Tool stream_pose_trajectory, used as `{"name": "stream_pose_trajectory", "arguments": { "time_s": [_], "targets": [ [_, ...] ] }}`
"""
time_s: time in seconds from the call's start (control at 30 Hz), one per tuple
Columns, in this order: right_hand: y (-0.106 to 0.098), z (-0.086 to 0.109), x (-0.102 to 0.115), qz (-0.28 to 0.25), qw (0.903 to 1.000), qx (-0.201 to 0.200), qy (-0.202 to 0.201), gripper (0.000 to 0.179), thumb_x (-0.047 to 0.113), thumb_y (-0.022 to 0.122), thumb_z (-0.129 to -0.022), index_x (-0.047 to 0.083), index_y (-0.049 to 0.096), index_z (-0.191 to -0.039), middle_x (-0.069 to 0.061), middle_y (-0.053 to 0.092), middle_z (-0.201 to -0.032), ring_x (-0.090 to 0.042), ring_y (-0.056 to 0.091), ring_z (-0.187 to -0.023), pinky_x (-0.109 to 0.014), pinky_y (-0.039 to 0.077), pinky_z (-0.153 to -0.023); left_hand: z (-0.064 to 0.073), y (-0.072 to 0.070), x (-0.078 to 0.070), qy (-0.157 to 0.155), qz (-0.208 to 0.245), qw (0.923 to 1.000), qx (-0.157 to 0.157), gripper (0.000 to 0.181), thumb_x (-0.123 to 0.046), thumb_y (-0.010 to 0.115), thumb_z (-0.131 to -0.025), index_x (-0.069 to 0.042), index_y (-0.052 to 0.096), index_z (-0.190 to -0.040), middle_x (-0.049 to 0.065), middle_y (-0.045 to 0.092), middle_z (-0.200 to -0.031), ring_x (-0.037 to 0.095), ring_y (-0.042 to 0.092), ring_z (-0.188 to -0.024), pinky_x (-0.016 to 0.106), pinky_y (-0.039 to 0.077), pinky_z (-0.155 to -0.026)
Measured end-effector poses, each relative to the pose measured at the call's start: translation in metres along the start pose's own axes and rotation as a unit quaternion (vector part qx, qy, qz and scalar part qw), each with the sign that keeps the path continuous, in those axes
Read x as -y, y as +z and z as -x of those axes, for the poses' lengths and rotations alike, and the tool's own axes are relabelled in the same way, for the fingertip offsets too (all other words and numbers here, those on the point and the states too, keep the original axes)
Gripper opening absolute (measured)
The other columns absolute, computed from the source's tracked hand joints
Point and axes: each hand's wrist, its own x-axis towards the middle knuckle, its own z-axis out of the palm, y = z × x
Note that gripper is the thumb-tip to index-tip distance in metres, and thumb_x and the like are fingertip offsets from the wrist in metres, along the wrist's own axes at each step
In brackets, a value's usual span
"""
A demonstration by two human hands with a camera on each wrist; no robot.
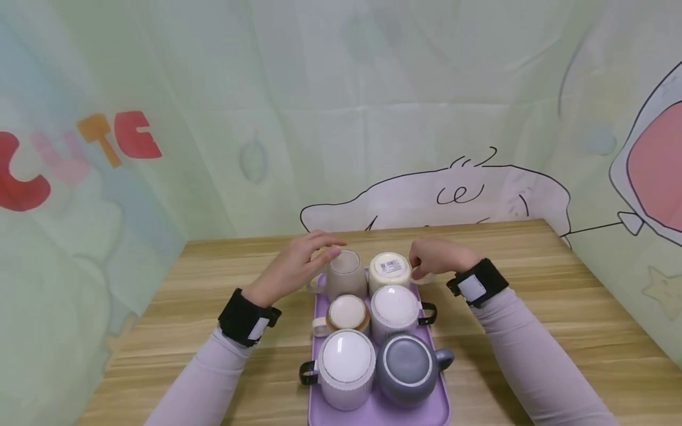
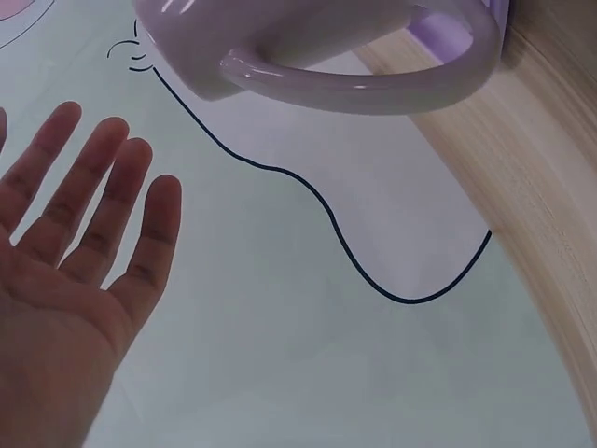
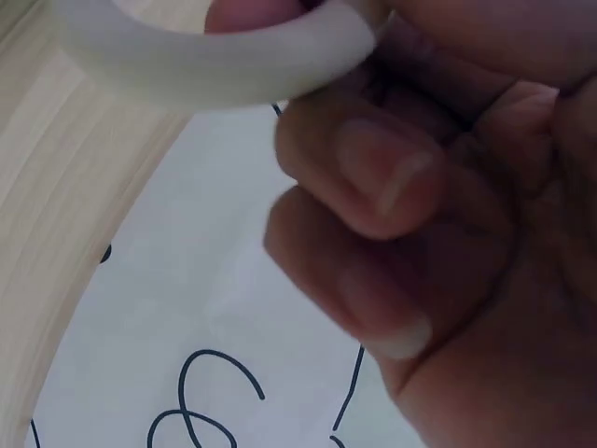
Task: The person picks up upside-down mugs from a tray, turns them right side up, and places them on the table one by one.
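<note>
My left hand (image 1: 295,263) hovers at the back left beside an upside-down beige mug (image 1: 345,283), fingertips close to its base. Its fingers look straight and spread in the left wrist view, and that mug's rounded handle (image 2: 364,91) passes clear of them. At the back right my right hand (image 1: 443,257) pinches the handle (image 3: 215,70) of an upturned cream mug (image 1: 388,273) with a label on its base. The ring and little fingers curl into the palm in the right wrist view. Both mugs stand at the far end of a purple tray (image 1: 373,419).
Nearer on the tray stand a small brown-and-white mug (image 1: 347,315), a white mug with a black handle (image 1: 394,307), another such white mug (image 1: 347,367) and a dark grey mug (image 1: 407,370), all upturned. The wooden table (image 1: 533,284) meets a printed cloth (image 1: 298,148) behind.
</note>
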Motion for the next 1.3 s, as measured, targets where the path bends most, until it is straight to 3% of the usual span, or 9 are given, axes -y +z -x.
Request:
{"name": "stream_pose_trajectory", "arguments": {
  "time_s": [0.23,0.67,0.83,1.0,1.3],
  "targets": [
    [-0.001,0.002,0.003,0.009,0.9999,-0.007,0.001,0.025,0.009,0.075,-0.078,0.014,0.059,-0.06,0.006,0.044,-0.059,-0.01,0.041,-0.053,-0.021,0.033,-0.047,-0.003,0.001,-0.005,0.007,0.008,0.9999,0.005,0.035,-0.04,0.048,-0.101,-0.016,0.063,-0.122,-0.001,0.063,-0.124,0.014,0.057,-0.109,0.038,0.051,-0.089],
    [-0.007,0.008,-0.007,0.015,0.9975,-0.062,0.031,0.02,0.013,0.077,-0.08,0.015,0.063,-0.065,0.003,0.055,-0.063,-0.014,0.049,-0.057,-0.025,0.042,-0.05,-0.003,0.002,-0.008,-0.002,0.018,0.9998,0.006,0.033,-0.04,0.048,-0.101,-0.02,0.064,-0.121,-0.005,0.063,-0.123,0.009,0.058,-0.103,0.033,0.051,-0.087],
    [-0.016,0.014,-0.007,0.018,0.9945,-0.1,0.026,0.016,0.015,0.075,-0.081,0.014,0.067,-0.068,0.002,0.058,-0.065,-0.016,0.049,-0.062,-0.029,0.044,-0.055,-0.003,0.003,-0.01,0.007,0.029,0.9995,0.01,0.033,-0.038,0.048,-0.101,-0.018,0.063,-0.122,-0.002,0.064,-0.123,0.011,0.058,-0.106,0.033,0.052,-0.087],
    [-0.022,0.02,-0.007,0.002,0.9884,-0.151,0.016,0.018,0.015,0.074,-0.083,0.013,0.066,-0.067,0.003,0.056,-0.063,-0.014,0.048,-0.058,-0.029,0.042,-0.052,-0.005,0.002,-0.013,-0.001,0.035,0.9991,0.023,0.035,-0.039,0.048,-0.101,-0.017,0.062,-0.124,0.0,0.063,-0.124,0.012,0.058,-0.106,0.033,0.053,-0.086],
    [-0.028,0.025,-0.008,-0.057,0.9674,-0.247,0.008,0.01,0.016,0.076,-0.082,0.014,0.071,-0.073,0.002,0.064,-0.067,-0.015,0.051,-0.059,-0.031,0.045,-0.053,-0.008,0.001,-0.014,-0.004,0.045,0.9982,0.039,0.03,-0.035,0.053,-0.099,-0.016,0.065,-0.119,0.0,0.066,-0.118,0.013,0.06,-0.104,0.034,0.053,-0.085]
  ]
}}
